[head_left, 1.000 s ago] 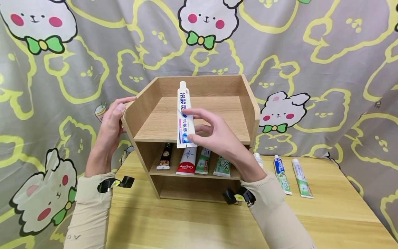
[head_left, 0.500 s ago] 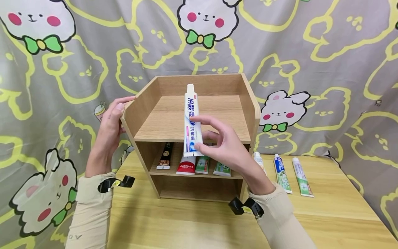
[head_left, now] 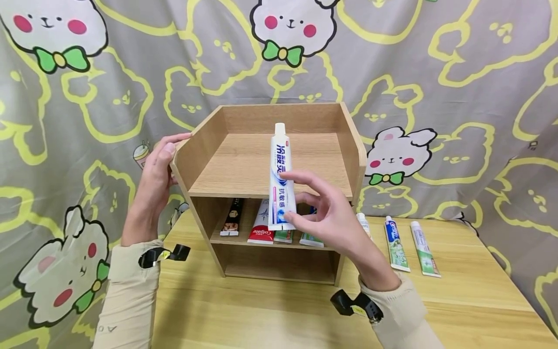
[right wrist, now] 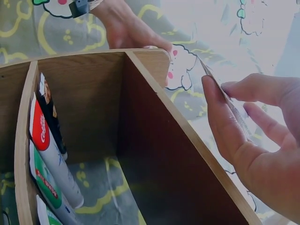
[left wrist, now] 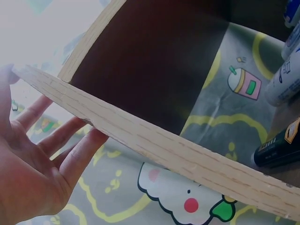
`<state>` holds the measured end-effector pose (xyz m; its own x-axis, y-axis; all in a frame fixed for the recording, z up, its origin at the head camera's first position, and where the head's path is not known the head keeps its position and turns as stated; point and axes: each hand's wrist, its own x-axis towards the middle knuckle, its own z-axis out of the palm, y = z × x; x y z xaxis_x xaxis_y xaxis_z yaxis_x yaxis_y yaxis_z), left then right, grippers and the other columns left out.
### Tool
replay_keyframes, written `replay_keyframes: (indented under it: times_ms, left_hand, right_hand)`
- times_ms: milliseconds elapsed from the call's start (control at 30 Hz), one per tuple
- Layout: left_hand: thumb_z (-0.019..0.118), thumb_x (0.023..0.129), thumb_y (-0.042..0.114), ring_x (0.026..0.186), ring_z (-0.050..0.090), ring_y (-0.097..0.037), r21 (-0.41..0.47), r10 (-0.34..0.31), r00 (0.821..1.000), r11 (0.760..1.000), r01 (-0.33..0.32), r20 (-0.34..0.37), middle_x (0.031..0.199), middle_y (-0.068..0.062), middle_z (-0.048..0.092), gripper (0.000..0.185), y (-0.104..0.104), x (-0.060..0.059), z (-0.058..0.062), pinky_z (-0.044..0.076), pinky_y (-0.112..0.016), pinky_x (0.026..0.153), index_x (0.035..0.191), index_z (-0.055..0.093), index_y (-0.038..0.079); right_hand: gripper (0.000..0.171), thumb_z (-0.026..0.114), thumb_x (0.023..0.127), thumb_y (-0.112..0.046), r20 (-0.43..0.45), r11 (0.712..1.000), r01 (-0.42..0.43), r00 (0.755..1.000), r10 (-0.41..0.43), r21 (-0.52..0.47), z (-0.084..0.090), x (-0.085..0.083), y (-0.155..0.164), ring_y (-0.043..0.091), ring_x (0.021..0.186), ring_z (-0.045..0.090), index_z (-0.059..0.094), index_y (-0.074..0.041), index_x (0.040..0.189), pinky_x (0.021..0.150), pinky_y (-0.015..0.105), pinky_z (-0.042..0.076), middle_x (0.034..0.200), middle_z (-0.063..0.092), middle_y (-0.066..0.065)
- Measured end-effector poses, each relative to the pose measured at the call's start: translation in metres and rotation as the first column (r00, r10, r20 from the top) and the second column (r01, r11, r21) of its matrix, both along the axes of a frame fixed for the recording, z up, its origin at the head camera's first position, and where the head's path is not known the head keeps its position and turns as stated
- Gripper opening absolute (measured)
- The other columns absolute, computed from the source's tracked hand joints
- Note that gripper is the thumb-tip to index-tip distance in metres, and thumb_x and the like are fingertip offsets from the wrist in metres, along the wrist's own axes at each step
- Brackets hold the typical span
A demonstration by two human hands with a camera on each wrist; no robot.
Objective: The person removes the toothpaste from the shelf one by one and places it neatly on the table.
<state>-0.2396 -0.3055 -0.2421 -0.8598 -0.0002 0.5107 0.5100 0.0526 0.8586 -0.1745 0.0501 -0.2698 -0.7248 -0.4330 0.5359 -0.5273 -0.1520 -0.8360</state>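
Over at nine o'clock, the left hand (head_left: 153, 184) lies flat against the outer left wall of the light wooden two-tier shelf unit (head_left: 205, 145), fingers straight, thumb hooked at the top front corner; the left wrist view shows the open palm (left wrist: 37, 173) pressed to the board and gripping nothing. That is a steadying hand, and the judgement here is that it should stay planted so the unit does not skid on the yellow wooden table (head_left: 261, 315).

Moving to centre, the right hand (head_left: 324, 213) pinches the white toothpaste tube with blue lettering (head_left: 281, 182) near its crimped lower end, thumb on one face, fingers on the other. The tube stands upright, cap at twelve o'clock, held in the air in front of the upper tray and touching no shelf. A pinch this low leaves the cap end free to wobble, so a slow, square approach looks wise.

Below, on the middle shelf, lie a dark slim tube (head_left: 232, 218), a red-and-white tube (head_left: 260, 228) and green-and-white tubes (head_left: 285, 236), partly hidden behind the held one.

At three o'clock, on the table beside the unit, rest two more tubes, one blue and green (head_left: 395, 245), one white and green (head_left: 424, 249), with a third tube (head_left: 363, 224) just peeking past the wrist.
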Motion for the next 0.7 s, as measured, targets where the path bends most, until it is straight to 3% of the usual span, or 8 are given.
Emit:
replay_keyframes:
  times_ms: [700]
  left_hand:
    - [0.048, 0.103, 0.036, 0.102, 0.058, -0.029, 0.002, -0.011, 1.000, 1.000, 0.011, -0.005, 0.134, -0.014, 0.052, 0.045, -0.001, -0.001, -0.002, 0.056, -0.030, 0.065, 0.139, 0.061, 0.014]
  right_hand:
    - [0.062, 0.070, 0.085, 0.018, -0.064, 0.998, 0.053, 0.996, -0.055, -0.027, -0.020, 0.024, 0.022, 0.027, 0.106, 0.067, 0.057, -0.004, 0.141, 0.077, 0.042, 0.061, 0.140, 0.054, 0.010]
